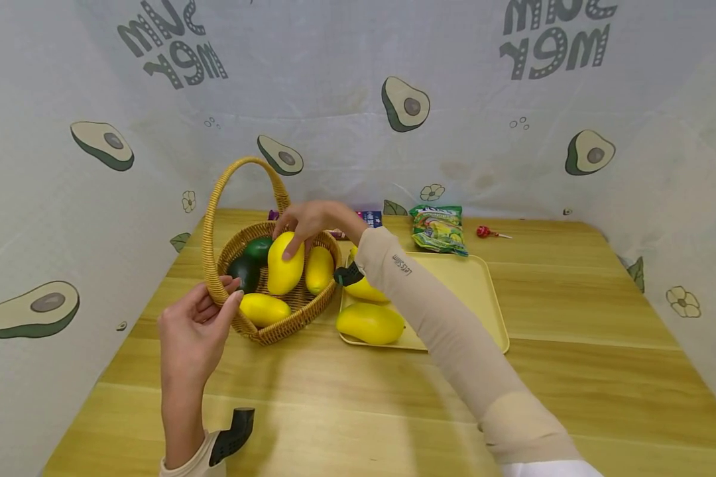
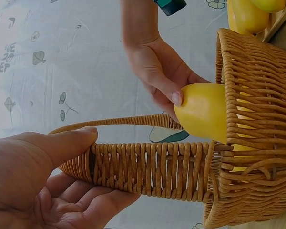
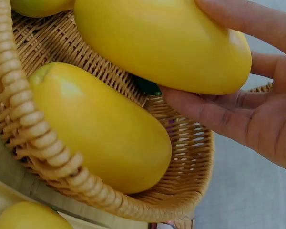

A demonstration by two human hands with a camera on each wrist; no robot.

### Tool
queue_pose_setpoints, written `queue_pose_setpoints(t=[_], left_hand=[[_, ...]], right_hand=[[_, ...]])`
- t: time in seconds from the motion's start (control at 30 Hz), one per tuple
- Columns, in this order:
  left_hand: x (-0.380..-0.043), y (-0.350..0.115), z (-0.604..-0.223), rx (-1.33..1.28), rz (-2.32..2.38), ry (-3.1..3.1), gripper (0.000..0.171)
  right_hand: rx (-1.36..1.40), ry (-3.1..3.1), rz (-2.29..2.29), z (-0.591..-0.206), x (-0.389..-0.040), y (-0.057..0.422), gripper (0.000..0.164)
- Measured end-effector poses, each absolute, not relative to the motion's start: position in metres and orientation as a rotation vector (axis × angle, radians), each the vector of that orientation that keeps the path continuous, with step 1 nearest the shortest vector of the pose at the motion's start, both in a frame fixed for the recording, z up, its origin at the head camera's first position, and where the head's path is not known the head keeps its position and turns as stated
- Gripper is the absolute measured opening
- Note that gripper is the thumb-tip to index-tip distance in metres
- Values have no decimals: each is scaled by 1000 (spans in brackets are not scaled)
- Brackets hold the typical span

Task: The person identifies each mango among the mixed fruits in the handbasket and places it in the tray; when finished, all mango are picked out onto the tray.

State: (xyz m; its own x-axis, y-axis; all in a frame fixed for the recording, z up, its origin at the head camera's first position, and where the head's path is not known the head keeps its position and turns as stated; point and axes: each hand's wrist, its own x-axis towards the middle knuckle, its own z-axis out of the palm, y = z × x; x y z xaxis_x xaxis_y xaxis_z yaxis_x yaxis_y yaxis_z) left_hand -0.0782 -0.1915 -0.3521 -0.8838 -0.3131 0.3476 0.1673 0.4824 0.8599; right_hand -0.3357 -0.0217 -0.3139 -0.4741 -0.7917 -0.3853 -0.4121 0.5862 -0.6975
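My left hand (image 1: 192,331) grips the tall handle (image 2: 148,171) of a wicker basket (image 1: 301,320), thumb on one side and fingers on the other. Over the basket, my right hand (image 1: 311,217) holds a yellow mango (image 1: 284,271) by its upper end. In the right wrist view, thumb and fingers wrap that end of the held mango (image 3: 167,45), which tilts down into the basket. Two more mangoes lie inside, one at the right side (image 1: 319,270) and one at the front (image 1: 265,310). Two dark green avocado-like fruits (image 1: 244,273) rest at the basket's left.
Right of the basket lies a pale yellow tray (image 1: 474,285) bearing mangoes (image 1: 370,323), partly covered by my right forearm. Behind it are a green snack bag (image 1: 438,229), a red lollipop (image 1: 484,231) and a dark blue packet (image 1: 371,218). A printed cloth (image 1: 346,152) hangs behind the table.
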Motion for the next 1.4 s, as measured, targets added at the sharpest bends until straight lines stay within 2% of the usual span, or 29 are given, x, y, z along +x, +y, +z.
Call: queue_pose_setpoints(t=[0.23, 0.5, 0.77, 1.03, 1.4], left_hand=[[-77, -192, -351, 125, -1388, -2268, 30], [-78, -193, -353, 102, -1394, -2267, 29], [-78, -193, -351, 107, -1390, -2266, 29], [-78, -192, -353, 94, -1404, -2258, 28], [-77, -192, -354, 104, -1405, -2253, 28]], right_hand=[[-1078, 2132, -728, -312, -338, -6, 43], [-1195, 2136, -780, -312, -332, 21, 59], [-1304, 2081, -886, -316, -324, 48, 42], [-1340, 2019, -982, -324, -315, 85, 52], [-1197, 2119, -1083, -338, -301, 140, 47]])
